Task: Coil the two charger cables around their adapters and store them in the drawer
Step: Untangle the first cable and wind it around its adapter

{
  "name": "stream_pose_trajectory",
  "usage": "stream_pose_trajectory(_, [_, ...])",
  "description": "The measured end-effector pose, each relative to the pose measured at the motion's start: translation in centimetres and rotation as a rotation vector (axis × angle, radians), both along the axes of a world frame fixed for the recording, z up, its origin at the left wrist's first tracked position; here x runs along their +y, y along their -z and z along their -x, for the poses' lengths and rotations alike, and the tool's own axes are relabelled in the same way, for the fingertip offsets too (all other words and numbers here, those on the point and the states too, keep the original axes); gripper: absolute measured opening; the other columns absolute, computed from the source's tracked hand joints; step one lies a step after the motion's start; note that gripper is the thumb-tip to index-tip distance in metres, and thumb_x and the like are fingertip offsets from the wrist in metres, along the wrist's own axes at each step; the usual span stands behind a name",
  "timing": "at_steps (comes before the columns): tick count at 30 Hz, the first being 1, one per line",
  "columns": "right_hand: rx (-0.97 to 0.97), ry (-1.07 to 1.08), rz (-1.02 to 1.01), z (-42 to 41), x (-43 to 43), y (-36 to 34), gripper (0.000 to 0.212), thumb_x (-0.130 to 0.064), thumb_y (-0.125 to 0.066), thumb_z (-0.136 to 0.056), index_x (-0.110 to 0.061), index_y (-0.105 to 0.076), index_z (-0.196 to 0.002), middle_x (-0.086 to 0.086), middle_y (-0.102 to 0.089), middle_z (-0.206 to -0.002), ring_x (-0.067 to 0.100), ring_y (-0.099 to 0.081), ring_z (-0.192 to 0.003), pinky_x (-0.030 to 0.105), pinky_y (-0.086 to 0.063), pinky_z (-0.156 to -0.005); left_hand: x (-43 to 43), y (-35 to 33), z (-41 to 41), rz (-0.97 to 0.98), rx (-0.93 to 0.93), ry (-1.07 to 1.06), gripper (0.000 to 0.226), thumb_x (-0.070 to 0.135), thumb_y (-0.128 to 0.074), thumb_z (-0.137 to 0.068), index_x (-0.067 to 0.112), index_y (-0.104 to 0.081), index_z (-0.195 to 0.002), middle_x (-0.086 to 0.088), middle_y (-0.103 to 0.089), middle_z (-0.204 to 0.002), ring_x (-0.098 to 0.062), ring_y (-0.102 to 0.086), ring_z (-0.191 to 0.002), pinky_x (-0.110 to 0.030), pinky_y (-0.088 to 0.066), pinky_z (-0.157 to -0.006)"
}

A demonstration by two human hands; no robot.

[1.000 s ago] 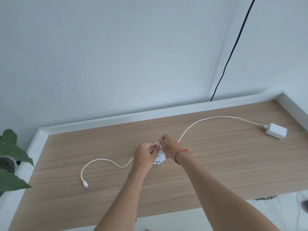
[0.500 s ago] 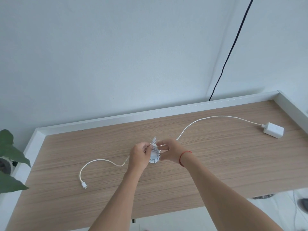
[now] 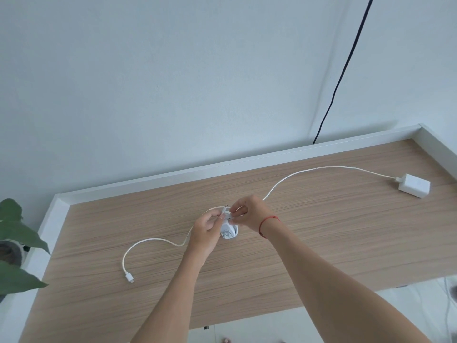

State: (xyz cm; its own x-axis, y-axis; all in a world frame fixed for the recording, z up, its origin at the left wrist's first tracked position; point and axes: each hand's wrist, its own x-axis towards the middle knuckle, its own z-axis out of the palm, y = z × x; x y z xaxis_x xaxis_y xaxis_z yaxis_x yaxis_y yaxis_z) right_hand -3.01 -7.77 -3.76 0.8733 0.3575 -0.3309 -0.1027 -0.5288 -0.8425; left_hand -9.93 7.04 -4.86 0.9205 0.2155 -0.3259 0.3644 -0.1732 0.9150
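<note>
L hand (image 3: 205, 232) grips coiled adapter (image 3: 228, 230) — R hand (image 3: 251, 215) pinches its cable (image 3: 224, 210).

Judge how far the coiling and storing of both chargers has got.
Done: one cable looks nearly wound round its adapter. In hand: left hand and right hand hold it, working the cable end. Left: second adapter and long cable lie uncoiled; no drawer shows.

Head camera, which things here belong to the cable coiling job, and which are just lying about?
Job: coiled charger, left hand, right hand, loose cable, second adapter.
Lying about: potted plant, black wall cord.
</note>
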Motion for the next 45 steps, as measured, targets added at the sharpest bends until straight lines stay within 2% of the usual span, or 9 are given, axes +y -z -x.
stream_pose_trajectory(6, [0.038, 0.016, -0.02, -0.2, 0.7, -0.1, 0.024, -0.007, -0.084, -0.069, -0.008, -0.071, -0.09, 0.013, -0.074, -0.089, 0.026, -0.072, -0.081, 0.036, -0.061, -0.077, -0.5, -1.0, 0.1, 0.094, 0.053, -0.096, 0.016, 0.018, -0.056, -0.095, 0.017, -0.067, -0.083, -0.001, -0.071, -0.084, -0.017, -0.067, -0.084, -0.032, -0.056, -0.078])
stream_pose_trajectory(12, [0.086, 0.008, -0.014, -0.3, 1.3, -0.5, 0.022, -0.004, -0.082, -0.07, -0.005, -0.073, -0.09, 0.014, -0.075, -0.089, 0.03, -0.073, -0.079, 0.039, -0.061, -0.077, -0.4, -0.5, 0.3, 0.163, 0.099, -0.17, 0.017, 0.013, -0.046, -0.087, 0.009, -0.044, -0.07, -0.009, -0.052, -0.08, -0.019, -0.053, -0.081, -0.028, -0.05, -0.076])
stream_pose_trajectory(19, [0.173, -0.026, -0.023, -0.8, 1.7, -0.7, 0.019, 0.005, -0.073, -0.076, 0.0, -0.074, -0.094, 0.021, -0.074, -0.093, 0.033, -0.073, -0.085, 0.04, -0.06, -0.081, -0.3, -0.5, 0.4, 0.044, 0.076, -0.107, 0.038, 0.031, -0.051, -0.077, -0.006, -0.054, -0.079, -0.006, -0.056, -0.076, -0.018, -0.052, -0.076, -0.036, -0.045, -0.074])
stream_pose_trajectory(24, [0.242, -0.006, -0.058, -0.8, 1.4, -0.7, 0.022, 0.006, -0.072, -0.078, 0.002, -0.072, -0.099, 0.02, -0.073, -0.098, 0.03, -0.072, -0.086, 0.028, -0.061, -0.074, 0.3, 0.1, 0.3, -0.026, 0.109, -0.109, 0.027, 0.04, -0.058, -0.061, 0.013, -0.054, -0.058, -0.003, -0.059, -0.069, -0.017, -0.055, -0.072, -0.036, -0.048, -0.074])
stream_pose_trajectory(26, [0.243, -0.001, -0.062, -0.9, 1.4, -0.6, 0.021, 0.006, -0.072, -0.078, 0.002, -0.073, -0.099, 0.021, -0.073, -0.097, 0.031, -0.072, -0.088, 0.032, -0.061, -0.077, 0.5, 0.3, 0.2, -0.035, 0.114, -0.089, 0.025, 0.041, -0.06, -0.059, 0.018, -0.052, -0.054, -0.003, -0.058, -0.067, -0.018, -0.054, -0.072, -0.038, -0.05, -0.075])
stream_pose_trajectory(29, [0.25, -0.001, -0.069, -0.9, 1.6, -0.6, 0.021, 0.006, -0.072, -0.078, 0.003, -0.072, -0.099, 0.022, -0.073, -0.097, 0.033, -0.072, -0.089, 0.035, -0.06, -0.079, 0.7, 0.0, 0.3, -0.071, 0.125, -0.065, 0.025, 0.038, -0.063, -0.062, 0.015, -0.053, -0.055, -0.004, -0.059, -0.066, -0.016, -0.056, -0.069, -0.041, -0.053, -0.076])
stream_pose_trajectory(33, [0.269, 0.009, -0.093, -0.8, 1.5, -0.5, 0.024, 0.006, -0.073, -0.078, 0.005, -0.071, -0.102, 0.023, -0.072, -0.1, 0.026, -0.07, -0.08, 0.025, -0.061, -0.07, 0.7, -0.2, 0.1, -0.117, 0.096, -0.03, 0.028, 0.014, -0.066, -0.079, 0.008, -0.05, -0.057, 0.001, -0.048, -0.054, -0.005, -0.043, -0.05, -0.023, -0.036, -0.055])
stream_pose_trajectory(41, [0.271, 0.023, -0.095, -1.0, 2.0, -0.4, 0.019, 0.005, -0.072, -0.078, 0.002, -0.071, -0.097, 0.023, -0.072, -0.098, 0.034, -0.071, -0.09, 0.038, -0.059, -0.082, 1.0, 0.3, 0.0, -0.178, 0.097, -0.028, 0.035, 0.009, -0.065, -0.078, 0.015, -0.048, -0.047, 0.006, -0.049, -0.051, -0.003, -0.044, -0.049, -0.014, -0.036, -0.051])
stream_pose_trajectory(45, [0.277, 0.028, -0.091, -1.1, 2.0, -0.2, 0.018, 0.003, -0.072, -0.079, 0.0, -0.072, -0.096, 0.021, -0.073, -0.098, 0.033, -0.072, -0.09, 0.04, -0.059, -0.083, 1.3, 0.7, -0.1, -0.168, 0.079, 0.008, 0.024, 0.02, -0.068, -0.071, 0.002, -0.059, -0.058, -0.016, -0.067, -0.07, -0.011, -0.057, -0.066, -0.023, -0.044, -0.065])
